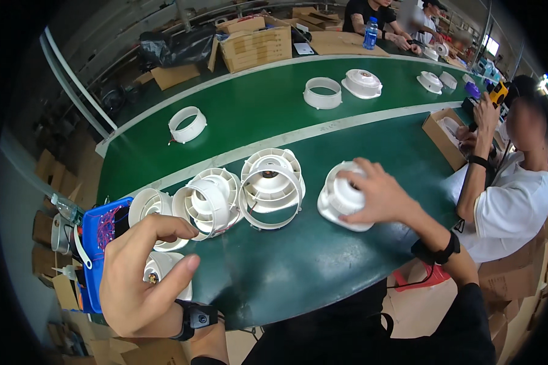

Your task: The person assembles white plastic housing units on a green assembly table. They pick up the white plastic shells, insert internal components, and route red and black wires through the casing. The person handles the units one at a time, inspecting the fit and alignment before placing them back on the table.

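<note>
My right hand grips a white round plastic housing with a wide flange, resting on the green table; its fingers are slightly blurred. At the left, my left hand is raised with thumb and fingers apart, holding nothing. Beyond it stand several white parts: a ring leaning on a finned housing, and another ring against a second finned housing. My left hand partly hides a white housing with a brass-coloured centre and another ring.
A blue tray with red and purple wires sits at the left edge. The conveyor belt behind carries a ring, another ring and housings. A co-worker works at the right by an open cardboard box.
</note>
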